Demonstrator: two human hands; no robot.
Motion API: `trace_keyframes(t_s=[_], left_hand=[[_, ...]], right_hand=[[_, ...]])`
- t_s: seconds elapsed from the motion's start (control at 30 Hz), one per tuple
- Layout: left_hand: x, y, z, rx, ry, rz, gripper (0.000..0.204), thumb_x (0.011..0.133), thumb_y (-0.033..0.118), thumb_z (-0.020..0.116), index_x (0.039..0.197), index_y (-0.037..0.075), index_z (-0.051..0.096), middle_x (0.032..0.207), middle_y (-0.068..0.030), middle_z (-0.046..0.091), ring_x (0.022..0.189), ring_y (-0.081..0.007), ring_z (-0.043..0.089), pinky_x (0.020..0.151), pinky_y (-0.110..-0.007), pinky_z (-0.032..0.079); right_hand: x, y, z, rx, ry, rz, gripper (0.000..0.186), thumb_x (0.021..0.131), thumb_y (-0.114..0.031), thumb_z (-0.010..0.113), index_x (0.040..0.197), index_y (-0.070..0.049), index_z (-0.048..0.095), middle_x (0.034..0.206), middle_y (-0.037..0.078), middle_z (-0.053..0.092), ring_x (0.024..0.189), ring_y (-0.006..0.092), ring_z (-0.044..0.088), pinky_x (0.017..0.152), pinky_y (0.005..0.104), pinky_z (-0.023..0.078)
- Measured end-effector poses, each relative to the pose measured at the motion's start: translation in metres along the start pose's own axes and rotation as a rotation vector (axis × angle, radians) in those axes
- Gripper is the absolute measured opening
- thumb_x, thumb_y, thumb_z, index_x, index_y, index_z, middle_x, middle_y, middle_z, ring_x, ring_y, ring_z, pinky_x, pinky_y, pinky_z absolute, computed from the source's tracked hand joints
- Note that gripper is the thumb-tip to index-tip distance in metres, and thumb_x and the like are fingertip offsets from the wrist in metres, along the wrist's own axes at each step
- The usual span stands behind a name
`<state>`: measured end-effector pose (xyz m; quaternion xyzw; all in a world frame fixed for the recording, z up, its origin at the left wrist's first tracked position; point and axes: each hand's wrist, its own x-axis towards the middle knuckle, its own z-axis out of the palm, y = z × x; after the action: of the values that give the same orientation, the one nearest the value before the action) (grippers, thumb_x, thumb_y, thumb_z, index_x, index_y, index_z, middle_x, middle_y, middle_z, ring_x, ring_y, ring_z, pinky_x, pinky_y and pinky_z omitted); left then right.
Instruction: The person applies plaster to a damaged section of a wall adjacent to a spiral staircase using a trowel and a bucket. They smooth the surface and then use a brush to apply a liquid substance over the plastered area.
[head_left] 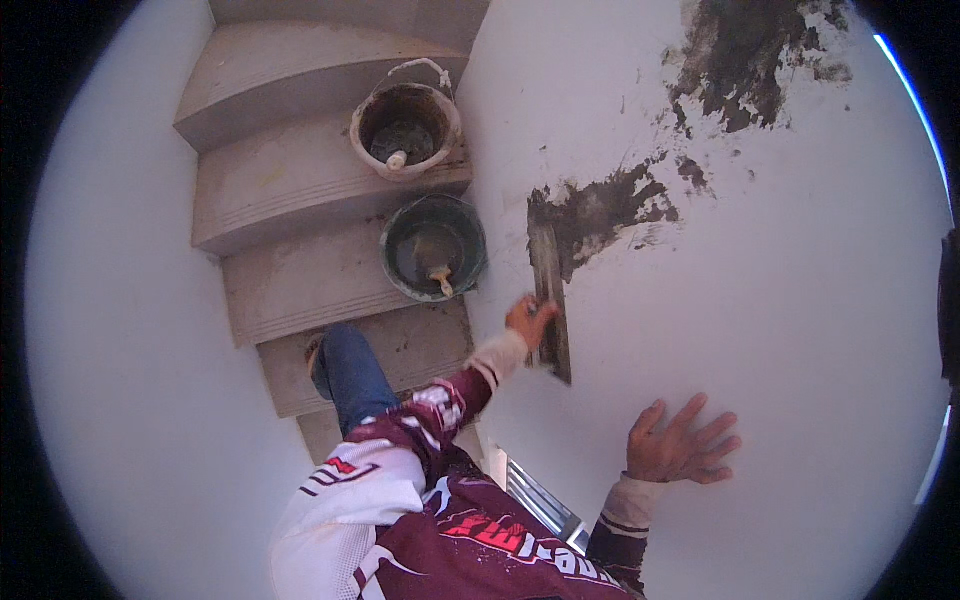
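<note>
My left hand [531, 321] is closed at a long, narrow grey plastering float [549, 270], which lies against the white wall [640, 330]. Its upper end meets a patch of dark grey mortar [600, 215], and its lower end is slightly blurred. Fingers spread, my right hand [683, 442] rests flat on bare wall, lower and to the right, holding nothing. On the steps left of the wall stands a dark green bucket [392, 268] with a yellow-handled brush [440, 280] in it. Just above it is a whitish bucket [362, 135] with a raised wire handle and a pale tool handle inside.
Curved stair treads [280, 190] rise along the left side between two white walls. My jeans-clad leg [352, 375] is on a lower step. A larger rough dark patch [740, 60] marks the upper wall. A metal slatted object [540, 500] shows beside my torso.
</note>
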<state>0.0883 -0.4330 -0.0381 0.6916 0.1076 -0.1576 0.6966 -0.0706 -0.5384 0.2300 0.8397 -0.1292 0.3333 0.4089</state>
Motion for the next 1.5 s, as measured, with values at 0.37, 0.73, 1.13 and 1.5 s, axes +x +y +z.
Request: trace_keyframes(t_s=[0.37, 0.73, 1.13, 1.5], left_hand=[[-0.041, 0.111, -0.009, 0.016, -0.024, 0.318, 0.049, 0.084, 0.041, 0.069, 0.109, 0.0, 0.059, 0.106, -0.0274, 0.065, 0.101, -0.0431, 0.062, 0.089, -0.046, 0.048], [0.04, 0.2, -0.043, 0.057, 0.033, 0.378, 0.048, 0.084, 0.041, 0.067, 0.108, 0.0, 0.062, 0.107, -0.0264, 0.064, 0.101, -0.0378, 0.062, 0.089, -0.045, 0.047], [-0.058, 0.069, -0.106, -0.29, -0.037, -0.047, 0.04, 0.085, 0.026, 0.072, 0.108, -0.003, 0.058, 0.087, -0.0093, 0.063, 0.068, -0.0151, 0.059, 0.055, -0.032, 0.051], [0.148, 0.154, -0.32, 0.245, 0.249, 0.19, 0.041, 0.085, 0.032, 0.064, 0.114, 0.002, 0.059, 0.103, -0.0117, 0.062, 0.08, -0.0234, 0.061, 0.069, -0.037, 0.053]], right_hand=[[-0.004, 0.003, -0.001, 0.004, 0.008, 0.019, 0.061, 0.088, -0.05, 0.051, 0.141, -0.022, 0.045, 0.154, 0.021, 0.025, 0.144, 0.0461, 0.009, 0.109, 0.0658, -0.007], [-0.007, 0.002, 0.005, -0.046, -0.027, 0.054, 0.062, 0.088, -0.053, 0.049, 0.142, -0.025, 0.043, 0.156, 0.019, 0.023, 0.144, 0.0455, 0.01, 0.108, 0.0671, -0.005], [-0.007, 0.004, 0.003, -0.062, -0.035, 0.073, 0.068, 0.087, -0.054, 0.052, 0.147, -0.029, 0.034, 0.157, 0.015, 0.021, 0.145, 0.0412, 0.009, 0.109, 0.0643, -0.005], [-0.004, 0.003, 0.011, -0.08, -0.018, 0.069, 0.064, 0.09, -0.053, 0.046, 0.148, -0.027, 0.035, 0.158, 0.016, 0.017, 0.145, 0.0413, 0.006, 0.11, 0.0641, -0.004]])
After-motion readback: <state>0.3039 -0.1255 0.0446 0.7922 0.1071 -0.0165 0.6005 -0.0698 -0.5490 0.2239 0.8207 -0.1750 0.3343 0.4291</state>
